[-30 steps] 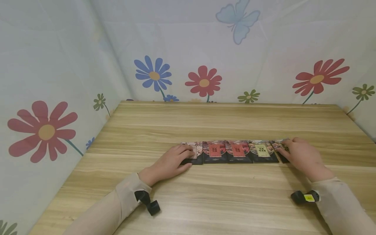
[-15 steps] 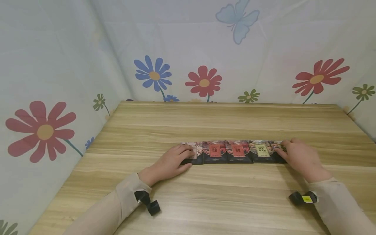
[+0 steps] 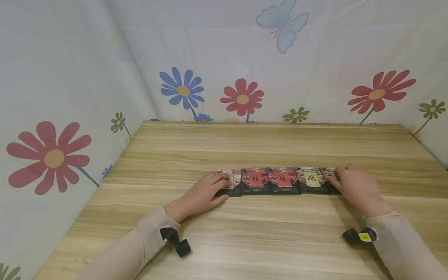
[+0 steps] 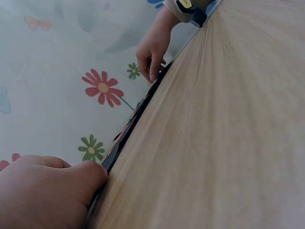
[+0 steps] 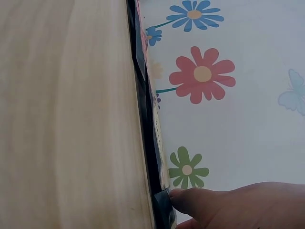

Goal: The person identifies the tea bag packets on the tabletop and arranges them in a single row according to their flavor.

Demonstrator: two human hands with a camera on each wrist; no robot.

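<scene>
Several flat black tea packets with printed fronts lie edge to edge in a row. My left hand (image 3: 200,194) rests on the leftmost packet (image 3: 238,189), its fingers over the front and thumb by the near edge. Side by side in the middle are two red-labelled packets (image 3: 256,180) (image 3: 284,180), followed by one with a yellow-green label (image 3: 312,179). My right hand (image 3: 360,190) presses on the rightmost packet (image 3: 334,188) with thumb and fingertips, hiding most of it. In the right wrist view, my thumb touches the packet's raised near edge (image 5: 163,205).
The packets lie on a wood-grain table (image 3: 266,233). White cloth (image 3: 217,42) printed with flowers and a butterfly hangs behind the table and along its sides. A black strap with a small camera (image 3: 176,241) is on each wrist.
My right hand has shifted slightly left, and the rightmost packet has moved with it against the yellow-green one. My left hand has stayed in place.
</scene>
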